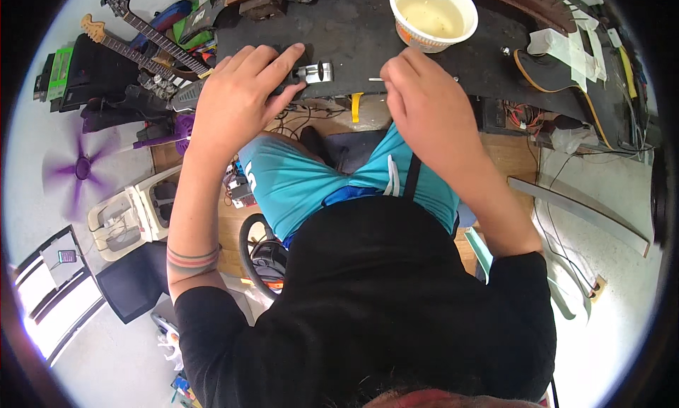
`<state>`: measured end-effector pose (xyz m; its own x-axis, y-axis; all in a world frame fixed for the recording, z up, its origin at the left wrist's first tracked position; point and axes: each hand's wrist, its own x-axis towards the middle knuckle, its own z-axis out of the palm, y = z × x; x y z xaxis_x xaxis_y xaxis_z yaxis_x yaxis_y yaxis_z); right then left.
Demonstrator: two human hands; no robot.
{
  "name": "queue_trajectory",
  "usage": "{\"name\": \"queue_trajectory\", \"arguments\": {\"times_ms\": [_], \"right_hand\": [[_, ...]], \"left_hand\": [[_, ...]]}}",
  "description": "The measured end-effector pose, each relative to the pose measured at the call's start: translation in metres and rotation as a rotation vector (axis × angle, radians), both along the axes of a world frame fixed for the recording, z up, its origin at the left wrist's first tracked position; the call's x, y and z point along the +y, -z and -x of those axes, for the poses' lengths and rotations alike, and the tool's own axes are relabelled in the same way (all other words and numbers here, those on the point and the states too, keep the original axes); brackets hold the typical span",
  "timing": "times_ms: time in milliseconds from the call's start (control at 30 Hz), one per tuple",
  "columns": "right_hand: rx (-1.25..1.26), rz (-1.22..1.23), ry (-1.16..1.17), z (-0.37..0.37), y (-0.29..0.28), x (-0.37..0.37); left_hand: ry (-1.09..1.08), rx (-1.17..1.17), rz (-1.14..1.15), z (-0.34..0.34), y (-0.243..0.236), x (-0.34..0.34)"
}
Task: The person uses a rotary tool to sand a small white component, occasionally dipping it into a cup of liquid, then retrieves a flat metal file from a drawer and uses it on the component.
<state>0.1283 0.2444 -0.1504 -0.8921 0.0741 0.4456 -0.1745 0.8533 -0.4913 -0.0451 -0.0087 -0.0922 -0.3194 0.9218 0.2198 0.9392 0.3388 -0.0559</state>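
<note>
At the near edge of a dark worktable [353, 26], my left hand [244, 90] rests with its index finger and thumb stretched apart. Between and just beyond those fingertips is a small black-and-silver clamp-like metal piece [315, 73]; its black part is partly covered by the hand. My right hand [428, 100] is closed in a pinch farther right along the same edge. A thin, pale straight rod [375, 79] sticks out from its fingers toward the left. The fingers cover the rod's other end.
A white bowl of yellowish liquid [435, 15] stands beyond my right hand. At right lies a dark, pale-edged guitar body [559, 72] with white tape. Guitar necks [155, 37] lean at left, above a spinning purple fan [83, 169]. A yellow strip [356, 107] hangs below the table edge.
</note>
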Motion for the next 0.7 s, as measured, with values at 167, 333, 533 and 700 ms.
{"name": "queue_trajectory", "arguments": {"times_ms": [167,333,533,700], "right_hand": [[-0.095,-0.131,0.034,0.002,-0.004,0.001],[-0.109,-0.111,0.032,0.006,-0.005,0.001],[-0.014,-0.051,-0.027,0.024,0.003,-0.007],[0.065,-0.037,-0.049,0.037,0.010,-0.010]], "left_hand": [[-0.013,0.007,0.045,0.002,0.001,0.003],[0.029,0.009,-0.024,0.005,0.005,0.000],[0.062,-0.006,-0.063,0.007,0.003,0.005],[0.072,-0.032,-0.052,0.009,0.003,0.005]]}}
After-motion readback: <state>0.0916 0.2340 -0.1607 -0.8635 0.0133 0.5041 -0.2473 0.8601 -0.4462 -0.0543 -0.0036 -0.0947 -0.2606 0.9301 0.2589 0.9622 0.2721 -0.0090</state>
